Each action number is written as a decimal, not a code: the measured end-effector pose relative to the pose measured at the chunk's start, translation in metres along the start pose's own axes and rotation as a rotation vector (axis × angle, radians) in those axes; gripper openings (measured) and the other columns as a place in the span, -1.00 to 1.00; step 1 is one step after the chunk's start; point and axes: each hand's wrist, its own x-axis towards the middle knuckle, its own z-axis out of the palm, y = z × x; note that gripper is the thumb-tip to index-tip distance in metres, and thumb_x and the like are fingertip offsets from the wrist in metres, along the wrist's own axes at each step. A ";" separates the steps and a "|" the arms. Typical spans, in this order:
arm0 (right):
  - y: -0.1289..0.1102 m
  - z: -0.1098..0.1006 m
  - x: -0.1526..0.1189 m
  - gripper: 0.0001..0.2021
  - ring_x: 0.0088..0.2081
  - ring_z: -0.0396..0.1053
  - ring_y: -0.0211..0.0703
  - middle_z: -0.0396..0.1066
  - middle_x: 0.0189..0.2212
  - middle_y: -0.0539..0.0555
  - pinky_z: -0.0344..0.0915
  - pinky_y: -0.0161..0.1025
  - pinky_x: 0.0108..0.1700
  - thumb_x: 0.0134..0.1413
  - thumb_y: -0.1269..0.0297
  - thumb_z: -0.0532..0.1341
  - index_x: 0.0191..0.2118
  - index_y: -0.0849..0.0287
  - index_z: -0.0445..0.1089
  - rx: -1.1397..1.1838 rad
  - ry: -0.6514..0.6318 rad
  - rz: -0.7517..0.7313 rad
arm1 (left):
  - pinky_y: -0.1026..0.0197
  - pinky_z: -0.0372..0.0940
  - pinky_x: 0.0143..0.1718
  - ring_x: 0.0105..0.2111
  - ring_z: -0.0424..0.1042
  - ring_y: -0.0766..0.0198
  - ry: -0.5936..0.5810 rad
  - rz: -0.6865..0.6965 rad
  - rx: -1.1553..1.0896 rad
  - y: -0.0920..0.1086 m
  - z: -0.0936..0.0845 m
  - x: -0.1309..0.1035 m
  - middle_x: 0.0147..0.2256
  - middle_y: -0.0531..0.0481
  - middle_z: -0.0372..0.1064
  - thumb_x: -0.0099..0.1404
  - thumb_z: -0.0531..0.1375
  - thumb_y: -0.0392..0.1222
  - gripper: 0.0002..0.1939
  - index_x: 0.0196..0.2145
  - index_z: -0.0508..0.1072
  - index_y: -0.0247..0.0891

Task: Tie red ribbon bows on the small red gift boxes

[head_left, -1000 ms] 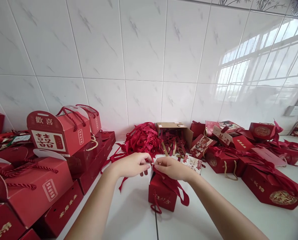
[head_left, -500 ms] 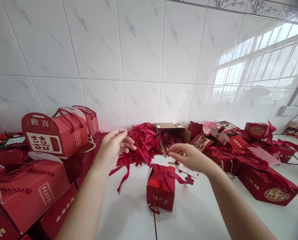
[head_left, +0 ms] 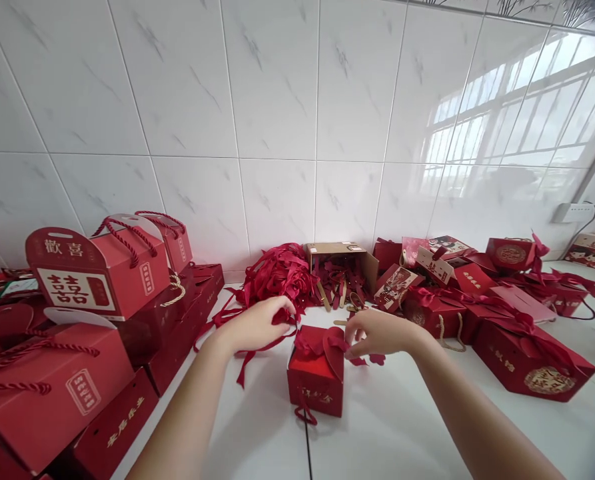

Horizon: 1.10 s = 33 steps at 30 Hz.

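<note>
Both bare forearms (head_left: 192, 393) angled in from below, kinda V-flipped. Left hand (head_left: 264, 323) back-up, fingers bent, thumb tucked lower. Right hand (head_left: 377, 332) pretty much level with it, fingers curled inward, wrist bent. Hands apart, fingertips facing each other.

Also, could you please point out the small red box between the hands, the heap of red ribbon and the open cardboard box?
Small red box (head_left: 317, 387), head view: front face.
Heap of red ribbon (head_left: 281, 275), head view: middle of the heap.
Open cardboard box (head_left: 327, 249), head view: upper panel.
</note>
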 end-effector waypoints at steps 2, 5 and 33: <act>-0.001 -0.001 0.002 -0.87 -0.46 0.28 -0.21 0.40 -0.49 0.03 0.14 -0.28 -0.39 -0.12 0.23 0.29 -0.53 0.16 0.41 0.012 0.003 -0.015 | 0.20 0.28 -0.17 -0.11 0.40 0.14 -0.094 0.002 -0.005 0.001 0.008 0.005 -0.10 -0.04 0.41 0.10 0.13 -0.18 -0.74 -0.20 0.29 -0.16; -0.001 -0.002 0.005 -0.90 -0.46 0.21 -0.26 0.33 -0.52 -0.02 0.10 -0.30 -0.39 -0.08 0.31 0.25 -0.54 0.17 0.38 0.035 -0.006 -0.048 | 0.24 0.28 -0.31 -0.28 0.41 0.22 -0.163 -0.007 -0.022 0.000 0.013 0.009 -0.23 0.00 0.41 0.09 0.14 -0.20 -0.75 -0.24 0.23 -0.17; 0.013 -0.018 -0.002 -0.80 -0.61 -0.05 -0.38 0.04 -0.67 -0.14 -0.07 -0.34 -0.53 0.02 0.17 0.11 -0.45 0.21 0.27 0.654 0.253 0.064 | 0.26 0.18 -0.48 -0.38 0.41 0.17 -0.100 -0.162 0.187 0.011 -0.020 -0.024 -0.40 0.00 0.45 -0.04 0.18 -0.18 -0.93 -0.53 0.41 -0.21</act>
